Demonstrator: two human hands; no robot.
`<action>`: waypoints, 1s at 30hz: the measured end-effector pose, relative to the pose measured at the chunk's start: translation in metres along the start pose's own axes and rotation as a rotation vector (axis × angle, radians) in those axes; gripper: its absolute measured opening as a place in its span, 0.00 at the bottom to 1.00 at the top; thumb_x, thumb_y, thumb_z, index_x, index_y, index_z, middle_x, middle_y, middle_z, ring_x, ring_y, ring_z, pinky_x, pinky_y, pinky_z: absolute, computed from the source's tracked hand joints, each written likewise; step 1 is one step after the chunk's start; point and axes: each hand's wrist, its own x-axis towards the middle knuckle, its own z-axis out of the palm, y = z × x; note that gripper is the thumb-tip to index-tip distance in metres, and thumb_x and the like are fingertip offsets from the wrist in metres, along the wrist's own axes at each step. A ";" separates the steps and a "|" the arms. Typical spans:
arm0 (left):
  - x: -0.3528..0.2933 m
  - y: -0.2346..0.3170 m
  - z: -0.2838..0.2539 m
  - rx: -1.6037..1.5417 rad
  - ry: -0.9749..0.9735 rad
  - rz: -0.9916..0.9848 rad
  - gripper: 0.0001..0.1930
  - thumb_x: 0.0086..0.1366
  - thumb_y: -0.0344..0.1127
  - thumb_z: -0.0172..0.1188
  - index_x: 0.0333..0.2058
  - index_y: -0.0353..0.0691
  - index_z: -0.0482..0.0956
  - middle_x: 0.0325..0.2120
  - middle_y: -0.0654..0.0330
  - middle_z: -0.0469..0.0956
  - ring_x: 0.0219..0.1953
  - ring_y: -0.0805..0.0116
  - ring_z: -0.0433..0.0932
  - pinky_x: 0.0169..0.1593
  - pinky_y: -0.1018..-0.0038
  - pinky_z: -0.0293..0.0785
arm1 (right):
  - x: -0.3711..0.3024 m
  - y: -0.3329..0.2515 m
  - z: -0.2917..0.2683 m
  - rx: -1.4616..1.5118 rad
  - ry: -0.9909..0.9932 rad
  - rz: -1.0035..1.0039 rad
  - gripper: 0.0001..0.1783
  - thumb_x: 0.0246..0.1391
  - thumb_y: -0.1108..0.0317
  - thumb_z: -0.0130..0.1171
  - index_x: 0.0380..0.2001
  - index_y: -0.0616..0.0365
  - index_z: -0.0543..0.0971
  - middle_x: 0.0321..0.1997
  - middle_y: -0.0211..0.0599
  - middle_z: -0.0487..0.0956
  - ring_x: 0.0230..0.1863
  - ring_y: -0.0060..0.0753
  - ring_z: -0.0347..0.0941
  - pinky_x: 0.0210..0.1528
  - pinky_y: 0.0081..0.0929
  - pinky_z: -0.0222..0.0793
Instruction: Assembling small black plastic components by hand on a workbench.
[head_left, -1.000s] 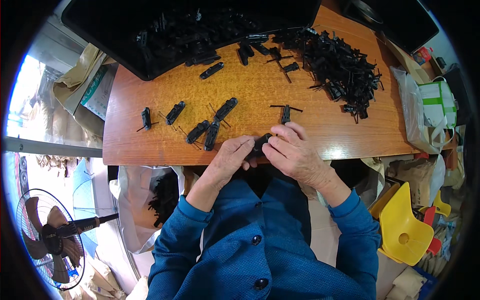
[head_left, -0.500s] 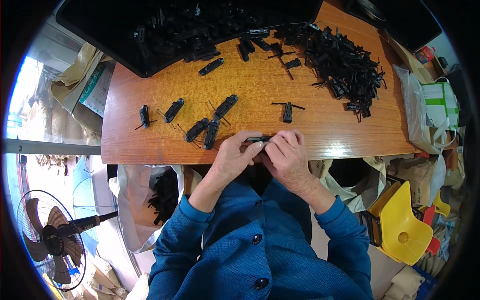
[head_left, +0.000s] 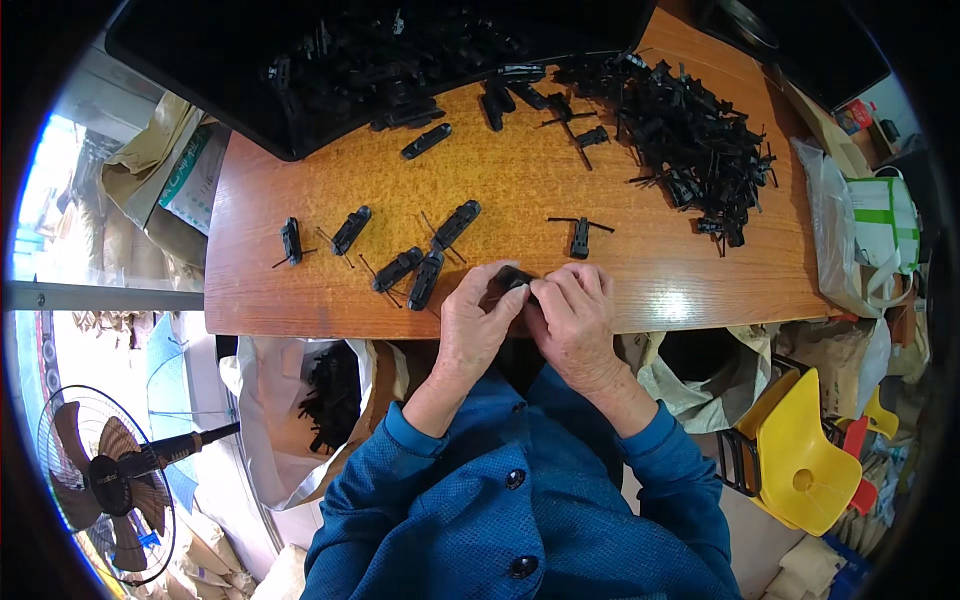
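At the table's near edge, my left hand [head_left: 470, 318] is closed on a small black plastic part [head_left: 512, 276]. My right hand [head_left: 574, 318] pinches at the same part from the other side, its fingertips meeting the left thumb; what lies between them is mostly hidden. Left of my hands lie several black assembled pieces with thin arms, among them one piece [head_left: 425, 279] nearest my left hand and another [head_left: 456, 225] touching it. A single black piece with two spread arms [head_left: 580, 238] lies just beyond my right hand.
A large heap of black pieces [head_left: 690, 140] covers the table's right. More parts lie in a black tray [head_left: 205, 75] at the back. Open sacks [head_left: 262, 420] [head_left: 700, 395] hang below the edge. A fan [head_left: 110, 485] stands left, yellow chairs [head_left: 805, 460] right.
The black part in my hands has tilted, showing more of its dark face above my left thumb. My hands stay close together, and the view has shifted slightly.
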 end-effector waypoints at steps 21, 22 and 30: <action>0.021 0.045 -0.041 -0.150 -0.246 -0.255 0.11 0.60 0.29 0.61 0.42 0.35 0.75 0.32 0.66 0.76 0.35 0.78 0.74 0.40 0.80 0.72 | 0.005 0.001 0.009 1.024 -0.433 0.761 0.15 0.51 0.69 0.64 0.39 0.66 0.73 0.32 0.38 0.79 0.32 0.26 0.77 0.35 0.25 0.73; 0.026 0.046 -0.046 -0.146 -0.242 -0.249 0.11 0.60 0.29 0.61 0.42 0.35 0.75 0.32 0.66 0.76 0.35 0.78 0.74 0.40 0.80 0.72 | 0.009 0.008 0.004 1.028 -0.432 0.753 0.15 0.51 0.69 0.64 0.39 0.66 0.73 0.32 0.38 0.79 0.32 0.26 0.77 0.35 0.25 0.73; 0.093 0.093 -0.088 1.092 -0.270 0.025 0.17 0.57 0.37 0.62 0.44 0.36 0.76 0.38 0.50 0.77 0.37 0.59 0.79 0.39 0.69 0.76 | 0.064 0.081 -0.049 0.020 -0.480 0.010 0.21 0.45 0.76 0.57 0.46 0.51 0.75 0.47 0.41 0.69 0.43 0.43 0.69 0.44 0.36 0.71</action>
